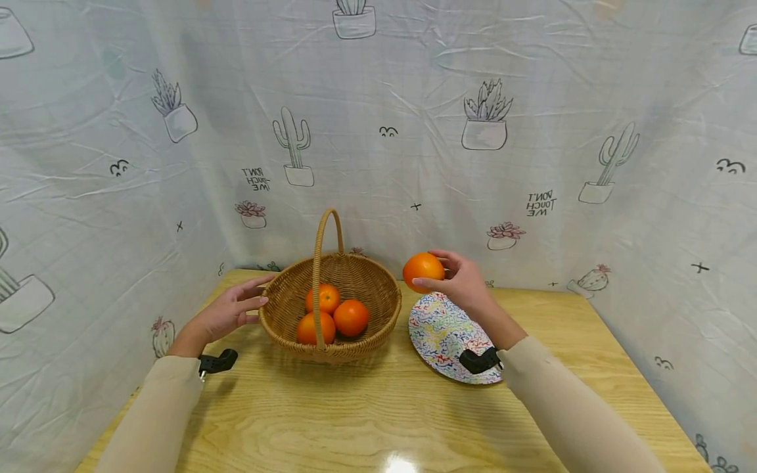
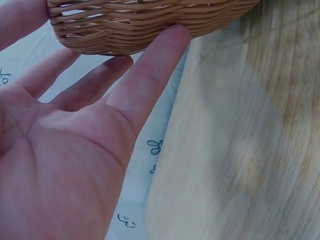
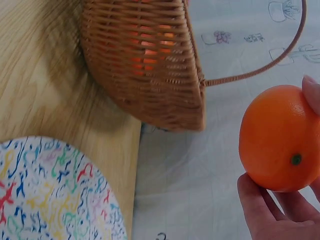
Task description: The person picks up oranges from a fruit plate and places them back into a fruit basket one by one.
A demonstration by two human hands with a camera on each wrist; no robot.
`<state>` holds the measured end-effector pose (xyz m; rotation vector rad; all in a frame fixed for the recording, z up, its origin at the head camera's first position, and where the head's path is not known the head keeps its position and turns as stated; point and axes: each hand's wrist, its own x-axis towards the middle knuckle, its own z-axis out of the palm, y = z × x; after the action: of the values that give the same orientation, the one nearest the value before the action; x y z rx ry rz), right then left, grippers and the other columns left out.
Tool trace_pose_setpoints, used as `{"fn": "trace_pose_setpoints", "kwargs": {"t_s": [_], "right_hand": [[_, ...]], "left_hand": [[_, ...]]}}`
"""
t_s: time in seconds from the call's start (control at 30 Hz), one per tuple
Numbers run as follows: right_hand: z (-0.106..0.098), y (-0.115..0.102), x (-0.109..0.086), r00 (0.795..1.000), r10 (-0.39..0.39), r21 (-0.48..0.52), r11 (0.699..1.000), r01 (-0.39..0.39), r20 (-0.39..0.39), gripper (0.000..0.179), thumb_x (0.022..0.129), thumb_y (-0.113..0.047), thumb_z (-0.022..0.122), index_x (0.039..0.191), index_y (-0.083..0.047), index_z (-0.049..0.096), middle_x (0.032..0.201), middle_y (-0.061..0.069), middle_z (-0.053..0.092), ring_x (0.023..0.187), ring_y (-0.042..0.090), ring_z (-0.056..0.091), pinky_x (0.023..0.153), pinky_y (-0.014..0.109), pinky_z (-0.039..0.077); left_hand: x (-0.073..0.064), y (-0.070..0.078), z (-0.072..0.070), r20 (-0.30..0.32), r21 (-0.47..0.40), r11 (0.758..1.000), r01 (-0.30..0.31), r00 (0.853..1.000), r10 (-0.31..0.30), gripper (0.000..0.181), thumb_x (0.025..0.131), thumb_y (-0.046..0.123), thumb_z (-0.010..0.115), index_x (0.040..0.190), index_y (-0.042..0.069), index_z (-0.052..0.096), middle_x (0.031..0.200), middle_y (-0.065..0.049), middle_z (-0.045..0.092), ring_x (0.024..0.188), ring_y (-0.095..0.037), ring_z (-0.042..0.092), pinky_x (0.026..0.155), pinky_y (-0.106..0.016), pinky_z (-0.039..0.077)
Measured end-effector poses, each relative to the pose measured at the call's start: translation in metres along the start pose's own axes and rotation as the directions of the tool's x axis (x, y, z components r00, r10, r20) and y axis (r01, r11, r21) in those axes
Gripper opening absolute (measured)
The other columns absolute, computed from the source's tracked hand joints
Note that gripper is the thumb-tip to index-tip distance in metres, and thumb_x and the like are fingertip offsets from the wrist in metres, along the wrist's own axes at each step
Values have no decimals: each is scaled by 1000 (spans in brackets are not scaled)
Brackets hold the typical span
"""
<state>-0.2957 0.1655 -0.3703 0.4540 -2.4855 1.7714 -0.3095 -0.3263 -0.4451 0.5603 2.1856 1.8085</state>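
Observation:
A round wicker basket (image 1: 390, 289) with a tall arched handle stands on the table, holding three oranges, one of them a front orange (image 1: 351, 318). My left hand (image 1: 233, 312) is at the basket's left side, and its fairly straight fingers (image 2: 155, 65) touch the outer weave in the left wrist view. Right of the basket, my right hand (image 1: 464, 279) grips another orange (image 1: 422, 271) in the air between thumb and fingers. A green stem spot shows on this held orange (image 3: 275, 140) in the right wrist view.
Beneath my right forearm lies a round plate (image 1: 434, 328) with a multicoloured squiggle pattern, partly hidden by the arm. The wooden table (image 1: 331, 420) meets a pale cloth (image 1: 414, 131) printed with potted cacti at its back and sides.

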Motion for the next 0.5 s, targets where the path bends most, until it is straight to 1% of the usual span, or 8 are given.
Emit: {"fn": "trace_pose_setpoints", "kwargs": {"t_s": [0.13, 0.3, 0.5], "right_hand": [[10, -3, 6, 1000, -11, 11, 1000, 11, 14, 69, 84, -24, 87, 145, -13, 57, 139, 15, 63, 114, 30, 66, 85, 30, 59], [21, -7, 13, 1000, -9, 27, 1000, 9, 12, 68, 82, -25, 88, 143, -16, 60, 138, 13, 64, 115, 31, 66, 88, 32, 59], [33, -11, 20, 1000, -1, 31, 1000, 0, 13, 69, 82, -25, 88, 144, -17, 59, 140, 11, 62, 118, 29, 65, 90, 33, 58]], "left_hand": [[-1, 0, 0, 3, -4, 1000, -5, 1000, 5, 68, 108, 17, 53, 165, 8, 17, 164, -31, 18, 123, -3, 61, 94, -32, 59], [-1, 1, 0, 3, -1, 1000, -5, 1000, 5, 68, 108, 16, 53, 165, 8, 16, 164, -32, 18, 123, -3, 61, 94, -31, 59], [-1, 1, 1, -1, -1, 1000, 5, 1000, -5, 68, 108, 17, 53, 166, 9, 16, 165, -30, 19, 123, -2, 61, 94, -31, 59]]}}
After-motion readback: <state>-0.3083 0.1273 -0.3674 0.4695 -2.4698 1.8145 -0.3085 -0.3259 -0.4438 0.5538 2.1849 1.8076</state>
